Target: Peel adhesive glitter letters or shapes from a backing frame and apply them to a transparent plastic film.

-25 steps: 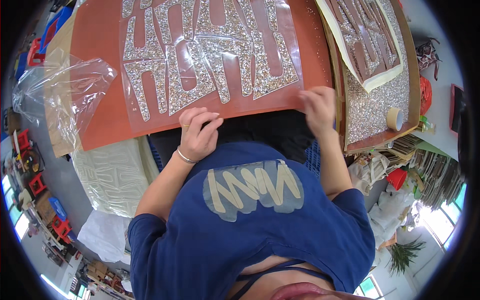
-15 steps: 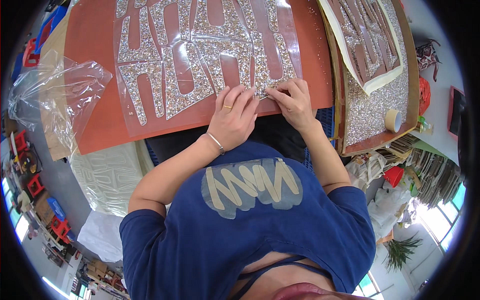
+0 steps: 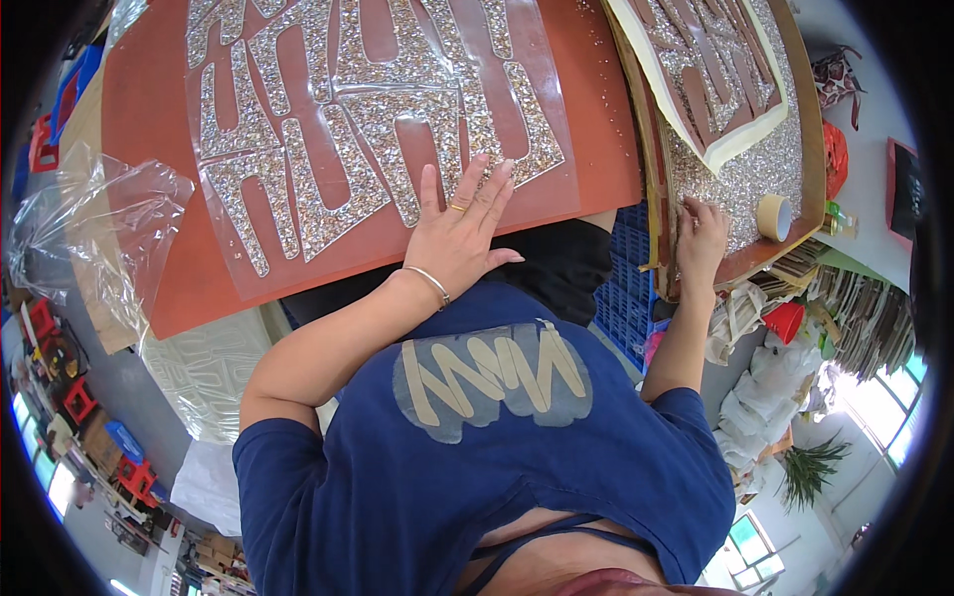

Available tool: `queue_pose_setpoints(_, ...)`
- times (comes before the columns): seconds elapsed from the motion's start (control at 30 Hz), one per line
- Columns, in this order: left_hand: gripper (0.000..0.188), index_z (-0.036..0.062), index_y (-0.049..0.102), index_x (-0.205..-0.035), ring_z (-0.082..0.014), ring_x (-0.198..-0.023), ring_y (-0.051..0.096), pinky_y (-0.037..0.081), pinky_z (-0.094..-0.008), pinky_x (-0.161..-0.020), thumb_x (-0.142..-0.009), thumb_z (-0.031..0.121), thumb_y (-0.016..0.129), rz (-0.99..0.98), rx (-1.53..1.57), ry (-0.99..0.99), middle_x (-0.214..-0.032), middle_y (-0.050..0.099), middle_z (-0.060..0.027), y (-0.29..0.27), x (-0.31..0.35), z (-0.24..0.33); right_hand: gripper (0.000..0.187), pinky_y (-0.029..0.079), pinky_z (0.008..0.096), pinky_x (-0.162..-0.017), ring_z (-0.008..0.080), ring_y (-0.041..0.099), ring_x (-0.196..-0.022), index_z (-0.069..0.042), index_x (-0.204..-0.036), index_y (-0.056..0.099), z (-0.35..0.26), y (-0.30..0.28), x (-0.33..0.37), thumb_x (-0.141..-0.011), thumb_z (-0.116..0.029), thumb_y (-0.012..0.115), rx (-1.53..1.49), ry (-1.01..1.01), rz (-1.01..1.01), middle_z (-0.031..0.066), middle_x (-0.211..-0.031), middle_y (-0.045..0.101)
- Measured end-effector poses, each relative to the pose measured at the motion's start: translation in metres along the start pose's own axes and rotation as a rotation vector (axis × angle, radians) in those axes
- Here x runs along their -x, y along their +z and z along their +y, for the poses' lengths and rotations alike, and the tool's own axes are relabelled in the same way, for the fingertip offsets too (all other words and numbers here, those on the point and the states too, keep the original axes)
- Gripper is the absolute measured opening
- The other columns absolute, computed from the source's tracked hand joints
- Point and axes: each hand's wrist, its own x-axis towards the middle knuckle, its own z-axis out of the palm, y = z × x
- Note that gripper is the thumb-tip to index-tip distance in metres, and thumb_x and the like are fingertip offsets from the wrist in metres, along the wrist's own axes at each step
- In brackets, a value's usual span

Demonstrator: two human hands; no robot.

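Observation:
My left hand (image 3: 455,221) lies flat with its fingers spread on the lower edge of a clear film sheet (image 3: 234,268). That sheet bears large cut-out shapes filled with glittering stones (image 3: 343,223). It rests on a reddish-brown table board (image 3: 184,298). My right hand (image 3: 703,241) is at the near left corner of a wooden tray (image 3: 747,274) of loose glittering stones (image 3: 720,189). Its fingers are curled together over the stones, and anything between them is too small to make out.
A cream-edged stencil sheet (image 3: 730,151) lies over the tray's far part. Near the tray's right rim stands a roll of tape (image 3: 763,219). Crumpled clear plastic (image 3: 94,223) hangs at the board's left. A blue crate (image 3: 631,268) sits below, between board and tray.
My right hand has left the sheet's lower edge and moved right to the tray of stones. My left hand stays on the sheet, its fingers now spread flatter. The view has shifted slightly.

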Motion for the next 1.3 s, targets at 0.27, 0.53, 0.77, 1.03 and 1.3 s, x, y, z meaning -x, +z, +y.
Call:
queue_pose_setpoints(0.27,0.079,0.0063,0.05,-0.131,-0.0334,-0.142,0.014,0.01,-0.0664,-0.107,-0.073,0.06,0.06,-0.024,-0.035,0.049,-0.148,0.034,-0.0051,-0.003,-0.009,-0.007,0.011,0.043,0.0385,-0.075,0.0278,0.055,-0.083,-0.007,-0.087,0.067,-0.047,-0.001,-0.018,-0.078,-0.001,0.064,-0.192,-0.128,0.296,0.0097,-0.083,0.059)
queue_pose_setpoints(0.53,0.076,0.004,0.046,-0.134,-0.0314,-0.142,0.016,0.009,-0.0635,-0.108,-0.077,0.051,0.063,0.063,0.08,0.019,-0.147,0.035,-0.0101,0.002,-0.005,-0.011,0.021,0.044,0.0354,-0.07,0.0229,0.055,-0.077,-0.009,-0.085,0.066,-0.15,0.05,-0.036,-0.065,-0.001,0.069,-0.646,-0.661,0.059,0.0029,-0.08,0.058)
queue_pose_setpoints(0.77,0.079,0.004,0.045,-0.135,-0.0293,-0.142,0.016,0.008,-0.064,-0.108,-0.077,0.056,0.06,0.021,0.017,0.035,-0.148,0.034,-0.0102,-0.004,-0.008,-0.007,0.027,0.043,0.0357,-0.073,0.0218,0.054,-0.078,-0.013,-0.091,0.069,-0.14,0.059,-0.041,-0.066,-0.003,0.069,-0.583,-0.675,0.044,0.0015,-0.08,0.058)
queue_pose_setpoints(1.03,0.09,0.0055,0.037,-0.14,-0.0236,-0.143,0.012,0.01,-0.0616,-0.109,-0.074,0.064,0.055,-0.132,-0.073,0.052,-0.152,0.025,-0.0067,-0.012,-0.025,0.001,0.029,0.042,0.0362,-0.073,0.0233,0.054,-0.079,-0.013,-0.094,0.07,-0.133,0.056,-0.039,-0.069,0.0,0.066,-0.543,-0.584,0.054,0.0032,-0.084,0.06)
queue_pose_setpoints(1.3,0.09,0.0071,0.037,-0.141,-0.0229,-0.143,0.012,0.009,-0.0601,-0.11,-0.075,0.067,0.051,-0.109,-0.04,0.133,-0.152,0.026,-0.0055,-0.006,-0.056,0.0,0.023,0.045,0.0365,-0.076,0.0272,0.056,-0.083,-0.006,-0.1,0.068,-0.078,0.007,-0.024,-0.078,0.0,0.064,-0.393,-0.123,0.263,0.0097,-0.085,0.06)
